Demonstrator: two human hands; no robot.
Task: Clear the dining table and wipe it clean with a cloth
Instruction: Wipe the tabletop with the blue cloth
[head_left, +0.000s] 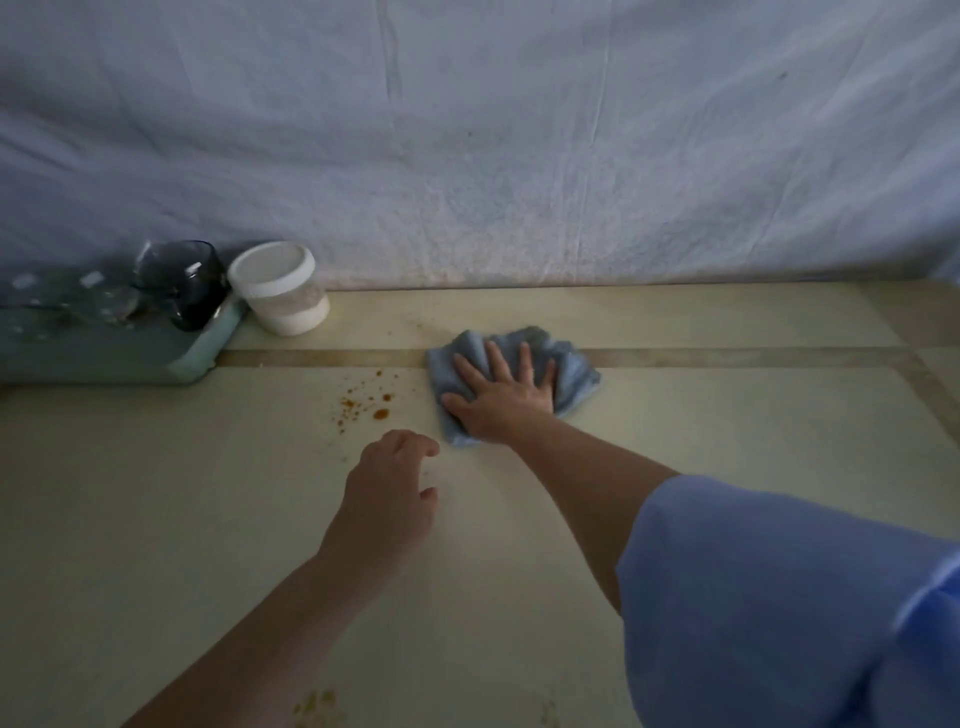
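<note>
Squarely on a crumpled blue cloth (574, 371) lies the right hand (501, 392), palm down, its fingers (525, 358) straight and spread wide and the thumb stretched out to the left. Nothing is pinched; the hand simply presses the cloth against the cream dining table (727, 415). The cloth sits toward the far middle of the table, lying across a brown inlaid band (727, 357). The left hand (387, 499) is nearer the camera and left of the cloth, apart from it. Its fingers are loosely curled with the thumb set away, and it holds nothing. Whether it touches the tabletop cannot be told. Orange spatter (366, 405) dots the surface just left of the cloth, and a fainter orange smear (317, 706) shows at the near edge. At the far left stands a pale green tray (197, 358) carrying a dark glass (182, 283) and blurred clear glassware (67, 301), with a white lidded cup (280, 296) just beside it. A wrinkled pale sheet (519, 130) hangs behind the table.
</note>
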